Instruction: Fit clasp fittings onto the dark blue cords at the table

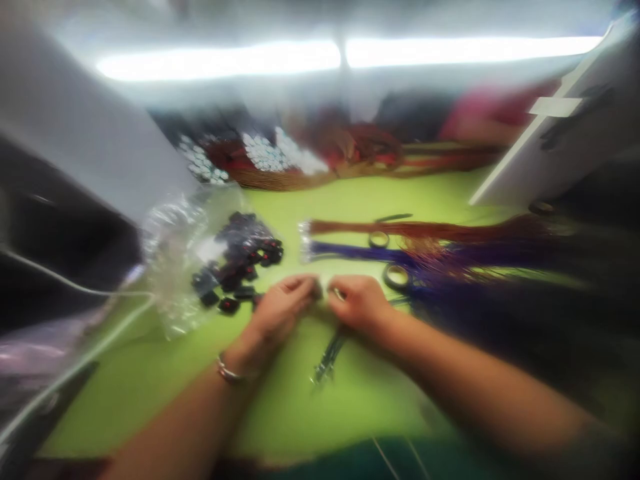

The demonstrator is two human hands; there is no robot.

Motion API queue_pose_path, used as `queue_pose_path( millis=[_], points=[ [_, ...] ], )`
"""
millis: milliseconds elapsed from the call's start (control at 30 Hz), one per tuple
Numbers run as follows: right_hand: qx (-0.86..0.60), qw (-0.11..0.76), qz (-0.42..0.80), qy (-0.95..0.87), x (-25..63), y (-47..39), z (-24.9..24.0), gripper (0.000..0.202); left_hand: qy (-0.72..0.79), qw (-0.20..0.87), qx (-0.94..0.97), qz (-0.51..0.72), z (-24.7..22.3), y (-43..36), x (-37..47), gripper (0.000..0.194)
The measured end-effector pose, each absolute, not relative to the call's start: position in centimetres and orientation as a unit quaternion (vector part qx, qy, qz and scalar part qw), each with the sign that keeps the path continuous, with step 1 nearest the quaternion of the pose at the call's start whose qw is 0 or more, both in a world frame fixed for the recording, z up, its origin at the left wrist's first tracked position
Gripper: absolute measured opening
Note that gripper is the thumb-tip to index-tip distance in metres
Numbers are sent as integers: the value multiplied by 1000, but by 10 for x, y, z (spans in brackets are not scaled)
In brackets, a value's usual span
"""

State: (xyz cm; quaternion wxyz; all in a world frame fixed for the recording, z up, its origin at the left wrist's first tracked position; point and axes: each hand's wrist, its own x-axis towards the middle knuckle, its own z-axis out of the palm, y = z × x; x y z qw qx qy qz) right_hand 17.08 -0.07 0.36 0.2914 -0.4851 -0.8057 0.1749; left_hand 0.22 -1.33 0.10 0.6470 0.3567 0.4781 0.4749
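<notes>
My left hand [283, 310], with a bracelet at the wrist, is closed in a pinch on a small black connector housing [318, 289], which is blurred. Facing it a short gap away, my right hand [361, 303] is closed too, thumb against curled fingers. From beneath that hand a small bundle of dark wires [330, 353] slants down toward me and ends in shiny metal terminals. Left of my left hand, several black connector housings [230, 270] with red spots spill from a clear plastic bag [175, 267] onto the green tabletop [280, 413].
Brown wires [360, 228] and blue wires [350, 252] with white ends lie beyond my hands. Near them are two black tape rolls [397, 276] [379, 239]. More wire bundles [280, 179] with white connectors line the back. Grey panels [95, 127] flank the table; a pale cord [75, 373] crosses the left.
</notes>
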Motion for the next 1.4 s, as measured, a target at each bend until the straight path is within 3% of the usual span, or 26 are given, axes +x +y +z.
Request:
queue_pose_path(
  millis=[233,467,833,1067,1233,1400],
  points=[
    [-439,277,178,-836,172,2,0,16,476,624,423,453,-8,-13,0,37],
    [-456,316,275,-785,173,4,3,10,462,635,406,466,-12,-13,0,40],
    [-522,234,184,-799,165,-1,0,12,488,568,482,455,-20,-11,2,37],
    [-494,224,221,-810,174,19,13,11,476,592,498,418,-20,-7,-7,40],
    [-524,132,97,-836,162,59,23,18,467,602,513,396,-24,-4,-9,41],
    [-544,72,62,-834,146,84,11,19,467,599,517,394,-25,-3,-8,42]
  ],
)
